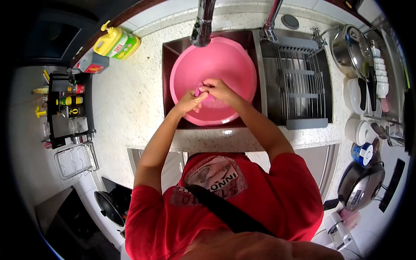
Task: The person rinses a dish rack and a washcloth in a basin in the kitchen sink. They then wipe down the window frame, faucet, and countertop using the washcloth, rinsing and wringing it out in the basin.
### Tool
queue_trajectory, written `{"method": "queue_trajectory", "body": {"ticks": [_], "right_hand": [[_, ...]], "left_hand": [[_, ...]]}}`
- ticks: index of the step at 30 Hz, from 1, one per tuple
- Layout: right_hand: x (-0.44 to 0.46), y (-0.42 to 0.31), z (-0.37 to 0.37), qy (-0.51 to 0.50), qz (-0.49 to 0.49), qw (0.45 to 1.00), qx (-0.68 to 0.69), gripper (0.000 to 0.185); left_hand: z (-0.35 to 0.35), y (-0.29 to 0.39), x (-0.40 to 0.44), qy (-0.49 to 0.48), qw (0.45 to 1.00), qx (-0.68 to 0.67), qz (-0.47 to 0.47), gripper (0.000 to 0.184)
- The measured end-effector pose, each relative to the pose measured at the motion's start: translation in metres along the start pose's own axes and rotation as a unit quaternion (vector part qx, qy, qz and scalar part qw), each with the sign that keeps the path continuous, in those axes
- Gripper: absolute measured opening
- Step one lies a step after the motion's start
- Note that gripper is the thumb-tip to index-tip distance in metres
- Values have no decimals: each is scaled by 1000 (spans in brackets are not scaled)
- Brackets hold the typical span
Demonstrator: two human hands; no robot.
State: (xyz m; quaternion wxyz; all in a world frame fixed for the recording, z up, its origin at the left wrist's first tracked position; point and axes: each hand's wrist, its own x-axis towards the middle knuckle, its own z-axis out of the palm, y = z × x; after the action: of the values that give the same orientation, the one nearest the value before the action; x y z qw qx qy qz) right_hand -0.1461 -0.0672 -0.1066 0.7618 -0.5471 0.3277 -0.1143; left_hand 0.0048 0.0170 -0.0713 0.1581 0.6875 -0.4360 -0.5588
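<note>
"What do you count at the centre?"
"One small purple item (197, 92), held between left hand (189, 103) and right hand (218, 91), over one pink basin (216, 58)."
"How does it look?"
"Purple, its shape mostly hidden by the hands."
"Farther out?"
"Two chrome taps (203, 27), one drying rack (302, 72)."

a speckled pale desk (112, 108) bears a yellow pump bottle (117, 42) far left, a lidded pot (346, 50) far right, a cooker (363, 185) near right.
</note>
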Motion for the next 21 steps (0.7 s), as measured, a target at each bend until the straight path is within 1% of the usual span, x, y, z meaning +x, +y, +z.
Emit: {"method": "queue_trajectory", "body": {"ticks": [1, 2, 3, 4, 5, 6, 7, 8, 9, 10, 11, 12, 13, 14, 15, 16, 17, 18, 19, 21], "right_hand": [[-2, 10, 3, 45, -125, 989, 58, 20], [-4, 12, 4, 43, -134, 988, 57, 20], [-4, 14, 5, 65, -143, 986, 51, 20], [-6, 12, 6, 87, -152, 984, 45, 20], [-8, 10, 7, 93, -125, 988, 1, 16], [-10, 9, 9, 90, -132, 987, -3, 16], [-14, 4, 13, 142, -170, 967, -127, 16], [-19, -4, 18, 193, -202, 928, -247, 17], [-23, -11, 23, 252, -300, 881, -267, 17], [-22, -13, 26, 250, -303, 880, -268, 17], [-22, -14, 28, 148, -272, 934, -179, 16], [-22, -14, 31, 44, -236, 967, -87, 15], [-18, -13, 32, 59, -238, 954, -171, 11], [-15, -11, 32, 59, -241, 953, -173, 11], [-12, -11, 33, 85, -231, 958, -145, 8], [-10, -13, 33, 109, -222, 962, -117, 7], [-8, -17, 33, 106, -231, 959, -122, 7], [-8, -19, 33, 135, -223, 959, -111, 8], [-8, -23, 32, 162, -214, 958, -101, 10], [-10, -28, 32, 159, -228, 954, -108, 11]], "left_hand": [[2, 2, -3, 47, 992, -113, -21, 51], [4, 9, -7, 92, 969, -226, -42, 49], [9, 17, -10, 161, 961, -223, -23, 45], [8, 15, -7, 167, 961, -222, -18, 45], [7, 11, -2, 237, 932, -270, -48, 44], [5, 8, 3, 305, 895, -318, -76, 42], [5, 16, -2, 310, 871, -374, -76, 40], [6, 18, -3, 315, 869, -374, -71, 40], [9, 19, -3, 338, 867, -360, -65, 43], [10, 20, -3, 359, 865, -346, -59, 46], [6, 18, -6, 273, 875, -398, -23, 43], [7, 16, -8, 273, 875, -398, -23, 43], [7, 28, -18, 216, 899, -380, 0, 41], [6, 35, -25, 159, 919, -361, 26, 40], [1, 30, -25, 141, 935, -322, 41, 34], [-2, 28, -29, 146, 934, -323, 47, 34], [-6, 27, -32, 142, 921, -361, 47, 30], [-9, 26, -35, 138, 906, -398, 46, 26], [-14, 22, -34, 156, 885, -437, 44, 24], [-15, 14, -35, 169, 875, -451, 58, 22]]}}
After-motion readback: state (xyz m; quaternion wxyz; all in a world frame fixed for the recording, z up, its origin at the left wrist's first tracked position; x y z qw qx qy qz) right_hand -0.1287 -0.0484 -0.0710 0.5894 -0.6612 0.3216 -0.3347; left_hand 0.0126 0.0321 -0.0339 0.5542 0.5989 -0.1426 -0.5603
